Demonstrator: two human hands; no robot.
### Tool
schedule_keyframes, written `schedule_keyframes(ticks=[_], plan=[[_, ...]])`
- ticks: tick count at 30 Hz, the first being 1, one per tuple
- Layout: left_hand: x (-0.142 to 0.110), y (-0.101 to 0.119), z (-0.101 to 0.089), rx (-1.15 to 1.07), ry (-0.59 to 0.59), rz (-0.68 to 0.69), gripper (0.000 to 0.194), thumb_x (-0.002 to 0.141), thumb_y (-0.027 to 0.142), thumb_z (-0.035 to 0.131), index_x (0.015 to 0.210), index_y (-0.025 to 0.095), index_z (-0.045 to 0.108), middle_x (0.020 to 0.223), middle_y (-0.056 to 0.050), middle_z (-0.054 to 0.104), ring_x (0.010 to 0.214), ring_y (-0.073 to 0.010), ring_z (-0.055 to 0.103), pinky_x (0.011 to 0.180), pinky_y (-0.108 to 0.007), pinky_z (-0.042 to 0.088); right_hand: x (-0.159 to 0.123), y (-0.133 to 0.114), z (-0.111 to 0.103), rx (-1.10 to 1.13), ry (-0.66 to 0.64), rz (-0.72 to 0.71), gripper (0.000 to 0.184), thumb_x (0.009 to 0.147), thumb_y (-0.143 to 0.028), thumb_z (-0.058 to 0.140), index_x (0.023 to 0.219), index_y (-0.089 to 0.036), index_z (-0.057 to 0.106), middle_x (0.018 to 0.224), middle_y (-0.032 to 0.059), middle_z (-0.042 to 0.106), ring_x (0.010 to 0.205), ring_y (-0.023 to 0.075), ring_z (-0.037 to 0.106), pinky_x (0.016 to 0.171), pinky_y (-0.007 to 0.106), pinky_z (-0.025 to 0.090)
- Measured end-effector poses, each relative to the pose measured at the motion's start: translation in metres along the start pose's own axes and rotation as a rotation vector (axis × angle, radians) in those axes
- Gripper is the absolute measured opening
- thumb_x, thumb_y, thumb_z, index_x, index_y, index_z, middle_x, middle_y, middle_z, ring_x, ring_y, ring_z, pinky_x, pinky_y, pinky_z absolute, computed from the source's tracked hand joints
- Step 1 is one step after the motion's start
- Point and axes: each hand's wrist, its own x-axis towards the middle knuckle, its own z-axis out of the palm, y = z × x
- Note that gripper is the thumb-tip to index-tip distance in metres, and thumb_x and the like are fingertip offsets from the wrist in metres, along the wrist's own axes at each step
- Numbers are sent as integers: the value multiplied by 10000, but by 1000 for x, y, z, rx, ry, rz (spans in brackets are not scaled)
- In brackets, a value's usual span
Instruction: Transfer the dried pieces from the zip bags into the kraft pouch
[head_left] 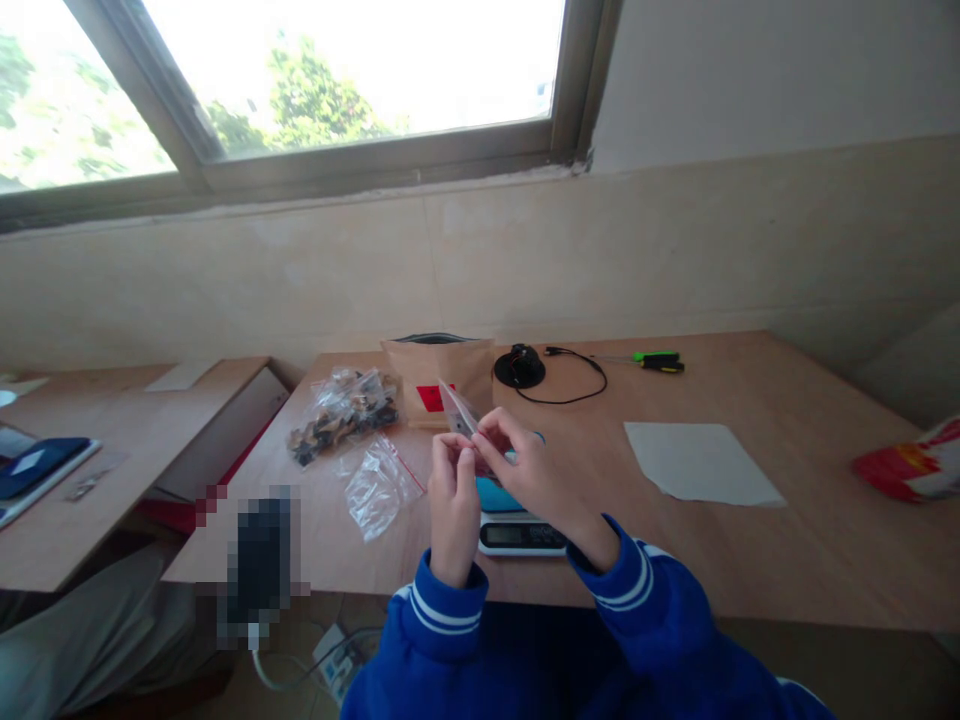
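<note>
My left hand and my right hand are closed on a small clear zip bag, pinching its edge between thumbs and fingers. What is inside the bag is too small to make out. Below my hands sits a digital scale with a blue top, partly covered by my right hand. Behind the hands stands an open brown kraft pouch with a red label. Left of my left hand lies a clear zip bag, flattened on the table.
Bagged dark and tan pieces lie beside the pouch. Further back are a black round stand with a cable and two screwdrivers. White paper and a red packet lie right. Another person's leg shows at left.
</note>
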Motion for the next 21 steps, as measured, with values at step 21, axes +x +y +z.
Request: schedule_keyframes(ticks=[21], plan=[[-9, 0, 9, 44, -173, 37, 344, 956, 481, 405, 774, 203, 493, 672, 18, 560, 616, -112, 555, 575, -202, 463, -34, -4, -29, 243, 8, 206, 215, 853, -376, 638, 1014, -248, 701, 1039, 38, 742, 972, 211, 714, 853, 349, 614]])
